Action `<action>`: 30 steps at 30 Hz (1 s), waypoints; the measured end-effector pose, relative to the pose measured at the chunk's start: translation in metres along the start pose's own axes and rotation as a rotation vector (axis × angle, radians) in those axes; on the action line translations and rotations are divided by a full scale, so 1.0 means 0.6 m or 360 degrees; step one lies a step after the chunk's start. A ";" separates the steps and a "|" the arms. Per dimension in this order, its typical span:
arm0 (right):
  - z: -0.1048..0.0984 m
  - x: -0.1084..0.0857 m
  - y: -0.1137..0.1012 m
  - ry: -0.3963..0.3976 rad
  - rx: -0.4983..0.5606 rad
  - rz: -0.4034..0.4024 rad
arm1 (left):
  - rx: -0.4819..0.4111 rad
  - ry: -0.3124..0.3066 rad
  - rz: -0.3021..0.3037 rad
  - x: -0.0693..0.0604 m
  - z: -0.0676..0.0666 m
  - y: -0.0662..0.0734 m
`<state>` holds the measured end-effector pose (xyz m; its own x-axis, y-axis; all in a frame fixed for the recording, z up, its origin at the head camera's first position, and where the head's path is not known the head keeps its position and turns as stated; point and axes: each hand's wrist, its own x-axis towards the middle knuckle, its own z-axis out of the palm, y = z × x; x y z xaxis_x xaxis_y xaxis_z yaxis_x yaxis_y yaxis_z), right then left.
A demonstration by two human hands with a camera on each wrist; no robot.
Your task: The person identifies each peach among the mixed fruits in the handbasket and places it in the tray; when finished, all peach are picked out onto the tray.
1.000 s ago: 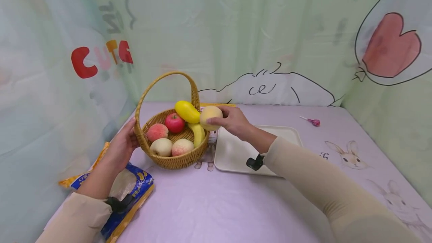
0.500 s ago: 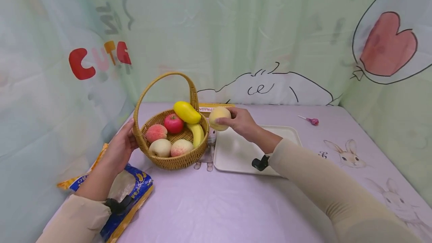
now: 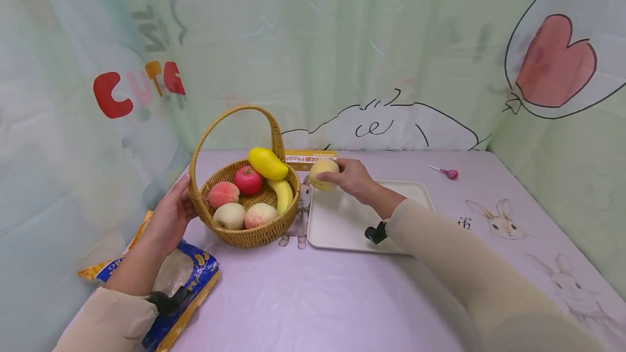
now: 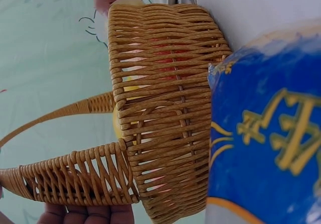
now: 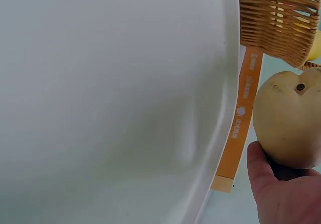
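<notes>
My right hand (image 3: 356, 179) pinches a round pale-yellow fruit (image 3: 323, 174) above the back left corner of a white tray (image 3: 337, 227). In the right wrist view the fruit (image 5: 288, 118) shows a dark dimple, with the thumb against its underside. My left hand (image 3: 168, 219) grips the foot of the wicker basket's handle (image 3: 195, 194) at its left side; fingers (image 4: 100, 213) show beside that handle in the left wrist view. The basket (image 3: 254, 237) holds a yellow mango (image 3: 267, 163), a banana (image 3: 282, 195), a red apple (image 3: 248, 180), and several peach-like or pale round fruits.
A blue and yellow bag (image 3: 195, 273) lies under my left forearm. An orange pasta box (image 3: 298, 159) lies behind the basket and tray. A pink lollipop (image 3: 451, 174) is at the back right. Curtains hang behind and at both sides.
My right hand has carried the pale-yellow fruit rightward from the basket's rim to the tray's back left corner. The left hand keeps its hold on the basket.
</notes>
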<state>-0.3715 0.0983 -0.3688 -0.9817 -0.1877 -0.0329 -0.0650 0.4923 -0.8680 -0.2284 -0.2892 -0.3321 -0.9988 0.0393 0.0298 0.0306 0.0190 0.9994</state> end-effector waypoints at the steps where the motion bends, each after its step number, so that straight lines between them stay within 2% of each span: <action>1: 0.001 0.001 0.001 -0.0001 -0.0015 0.0015 | -0.0002 -0.0001 0.0001 0.000 0.000 0.001; 5: 0.005 0.007 0.011 -0.0003 -0.0090 0.0042 | -0.0012 0.0006 -0.0011 0.000 0.001 0.002; 13: 0.014 0.013 0.023 -0.0025 -0.0193 0.0015 | -0.0013 0.0020 -0.0032 0.000 0.002 0.002; 23: 0.011 0.008 0.031 -0.0044 -0.0250 -0.0032 | -0.0016 0.0029 -0.0039 0.003 0.006 0.002; 26: 0.009 0.008 0.029 -0.0077 -0.0265 -0.0071 | -0.0020 0.0039 -0.0035 0.004 0.005 0.001; 30: 0.007 0.008 0.024 -0.0130 -0.0232 -0.0060 | -0.0026 0.0044 -0.0040 0.002 0.004 0.000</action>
<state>-0.3763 0.1009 -0.3839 -0.9607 -0.2735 -0.0471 -0.1323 0.6004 -0.7887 -0.2293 -0.2870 -0.3321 -0.9999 0.0112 0.0051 0.0051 0.0031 1.0000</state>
